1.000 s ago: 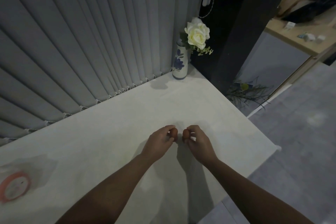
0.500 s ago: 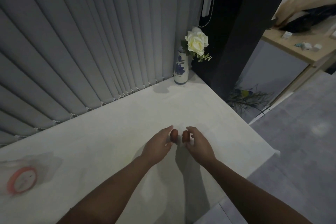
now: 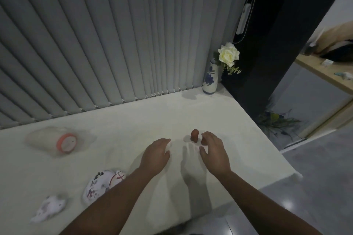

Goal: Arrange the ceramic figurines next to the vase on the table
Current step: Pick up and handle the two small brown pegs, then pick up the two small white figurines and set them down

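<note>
Brown figurines [image 3: 195,135] stand beyond spread left hand [image 3: 155,155] and right hand [image 3: 214,150].

White vase [image 3: 210,78] with blue flowers, cream rose [image 3: 228,54]; brown figurine [image 3: 194,134]; white figurines [image 3: 103,183] marked black and red; pale counter [image 3: 133,120]; grey blinds [image 3: 114,34].

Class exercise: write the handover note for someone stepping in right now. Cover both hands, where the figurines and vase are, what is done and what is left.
Left hand: open, empty, over the table.
Right hand: open beside two small brown figurines, standing mid-table.
Vase: far corner, well apart from them.
White figurines and: near left, untouched.
Done: nothing sits beside the vase.
Left: move all figurines there.
</note>
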